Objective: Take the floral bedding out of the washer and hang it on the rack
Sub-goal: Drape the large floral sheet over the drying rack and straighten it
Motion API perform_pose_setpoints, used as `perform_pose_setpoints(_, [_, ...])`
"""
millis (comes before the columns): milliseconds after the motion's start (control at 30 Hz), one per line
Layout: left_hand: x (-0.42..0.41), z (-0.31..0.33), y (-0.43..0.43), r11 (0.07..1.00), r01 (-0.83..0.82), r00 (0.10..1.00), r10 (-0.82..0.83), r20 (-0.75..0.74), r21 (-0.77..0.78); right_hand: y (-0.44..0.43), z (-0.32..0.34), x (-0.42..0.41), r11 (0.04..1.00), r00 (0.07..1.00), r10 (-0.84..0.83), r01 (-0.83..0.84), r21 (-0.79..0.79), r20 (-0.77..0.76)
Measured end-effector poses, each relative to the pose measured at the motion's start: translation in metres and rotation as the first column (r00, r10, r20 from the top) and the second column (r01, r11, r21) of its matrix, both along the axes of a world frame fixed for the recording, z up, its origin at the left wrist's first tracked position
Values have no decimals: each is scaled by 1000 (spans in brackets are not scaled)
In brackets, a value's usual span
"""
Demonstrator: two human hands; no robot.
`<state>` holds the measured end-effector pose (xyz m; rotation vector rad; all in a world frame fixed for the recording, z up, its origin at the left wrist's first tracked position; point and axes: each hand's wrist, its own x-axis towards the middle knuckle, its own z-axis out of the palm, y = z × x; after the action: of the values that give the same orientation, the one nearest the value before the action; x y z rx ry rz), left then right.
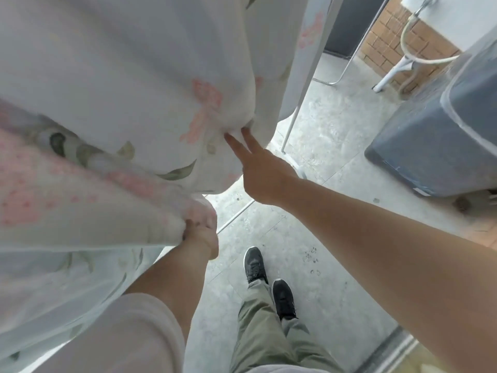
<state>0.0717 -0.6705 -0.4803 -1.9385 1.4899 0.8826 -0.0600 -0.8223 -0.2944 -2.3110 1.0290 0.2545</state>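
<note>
Far left and across the top of our view, the bedding (113, 76) is out of the washer and draped on the rack. It hangs in broad folds that fill the left half, and its lower hem runs from the left edge toward the middle. Our left hand (201, 235) is curled tight round a bunched corner of that hem, low and close to our body, with a pink-printed layer gathered in its grip. Just beyond it a thin bar of the rack (293, 111) shows under the cloth near the floor (309, 224). Further right and higher, our right hand (262, 173) reaches up to the hanging fold. Two straight fingers (232, 142) press their tips into a pucker in the fabric. The other fingers are hidden behind the fold, so we cannot tell whether this hand pinches the cloth or only touches it. The bedding thus lies ahead and to the left of both hands, with the left hand on the lower corner and the right on the outer fold beside a rack leg. We judge that spreading the cloth means drawing these two points apart along the hem. At the right edge stands the washer (435, 125), well apart from the bedding.
</note>
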Motion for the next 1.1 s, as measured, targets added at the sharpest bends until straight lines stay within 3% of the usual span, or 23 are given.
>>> perform_pose_setpoints(33, [-5, 2, 6, 957, 282, 958, -276, -84, 75, 1, 0, 0, 1000, 1000, 23, -23, 14, -4])
perform_pose_setpoints(67, [-9, 1, 12, 888, 437, 896, -417, -153, 139, 0, -6, 2, 999, 999, 38, -37, 34, -22])
perform_pose_setpoints(133, [-18, 10, 13, 853, 483, 875, -481, -60, 197, -1, -12, 3, 997, 997, 51, -48, 53, -54])
perform_pose_setpoints(167, [-19, 13, 11, 870, 468, 881, -474, 1, 154, -1, -14, 3, 997, 997, 49, -45, 58, -68])
perform_pose_setpoints(267, [-8, 17, 1, 952, 300, 944, -305, 125, 59, -2, -15, 2, 996, 993, 39, -30, 87, -113])
perform_pose_setpoints(400, [-4, 41, -15, 976, -48, 995, 29, 91, 213, -4, -8, -3, 990, 989, 32, -12, 139, -143])
perform_pose_setpoints(500, [-3, 66, -34, 956, -280, 960, 276, -56, -88, -9, 2, -12, 987, 986, 11, 16, 157, -169])
perform_pose_setpoints(567, [-7, 91, -49, 903, -329, 943, 302, -136, -275, -17, 9, -20, 988, 983, -9, 38, 153, -181])
perform_pose_setpoints(700, [-16, 135, -80, 871, -366, 927, 310, -212, -328, -46, 25, -39, 986, 977, -65, 94, 138, -205])
perform_pose_setpoints(900, [-42, 194, -121, 797, -268, 962, 254, -102, -542, -107, 65, -75, 980, 978, -199, 199, -2, -65])
perform_pose_setpoints(1100, [-86, 235, -143, 667, -351, 893, 450, -21, -657, -183, 102, -103, 966, 962, -252, 257, -35, 109])
